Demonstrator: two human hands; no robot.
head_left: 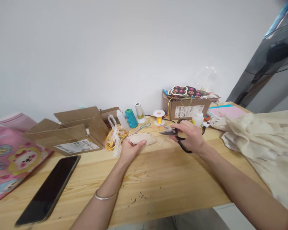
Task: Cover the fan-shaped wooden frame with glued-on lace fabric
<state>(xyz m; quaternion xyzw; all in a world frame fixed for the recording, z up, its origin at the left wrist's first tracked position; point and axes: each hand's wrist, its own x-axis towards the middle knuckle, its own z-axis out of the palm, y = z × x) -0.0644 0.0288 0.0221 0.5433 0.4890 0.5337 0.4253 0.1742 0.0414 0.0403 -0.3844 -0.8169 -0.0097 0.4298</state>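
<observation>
My left hand point(132, 150) is closed on the near left edge of a pale, thin oval piece point(142, 138) with a dark rim; its exact kind I cannot make out. To the right, my right hand point(189, 135) grips black-handled scissors point(169, 132), their blades pointing left toward the oval piece and apart from it. Behind the hands stand a teal thread cone point(131, 118), a white spool with yellow thread point(159, 118) and a white thread cone point(139, 112). A loop of blue cord point(144, 126) lies just beyond the oval piece.
An open cardboard box point(74, 135) stands at the left, beside a plastic bag of yellow cord point(116, 137). A phone point(49, 188) lies in front of it. Another box point(189, 108) holds fabric at the back. Cream cloth point(261, 137) covers the right side. Dark scraps point(140, 195) dot the tabletop.
</observation>
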